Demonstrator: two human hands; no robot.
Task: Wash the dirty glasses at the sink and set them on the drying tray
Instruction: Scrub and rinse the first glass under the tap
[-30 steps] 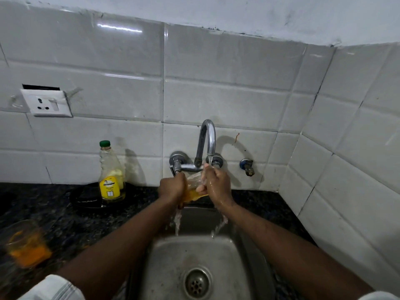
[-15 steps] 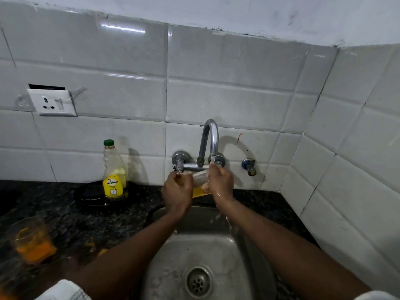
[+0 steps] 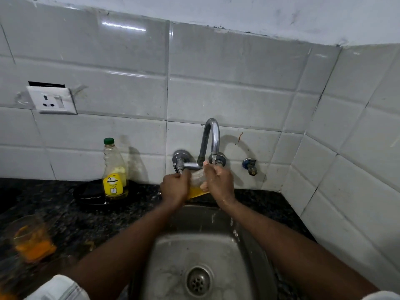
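Over the back rim of the sink [image 3: 171, 256], just under the tap [image 3: 211, 135], both hands hold one glass [image 3: 197, 179] between them. The left hand [image 3: 175, 188] grips it from the left with its fingers curled round the wall and its back to the camera. The right hand [image 3: 219, 184] closes on the other side, its fingers [image 3: 204, 187] pressed against the glass. A thin stream of water [image 3: 213, 158] drops from the spout onto the top of the right hand. Orange liquid sits in the glass's low end.

A second ago the glass was tipped and water ran off below the left hand into the basin. Half a second ago a trickle fell under the right wrist. Now only drops cling to the basin's right wall, and the hands sit slightly higher, closer to the spout.

The left knuckles are just beside the tap's lever [image 3: 177, 168], and the glass is just in front of the tap's cross pipe. A soap bottle [image 3: 114, 174] stands on the bench [image 3: 71, 215] near the left hand, with a gap between them. The tiled corner wall [image 3: 346, 169] on the right is well apart from the right hand. Below, the basin lies open between the forearms down to the drain [image 3: 198, 280]. A second glass [image 3: 32, 239] with orange residue stands blurred near the bench's left edge, well apart from the sink.
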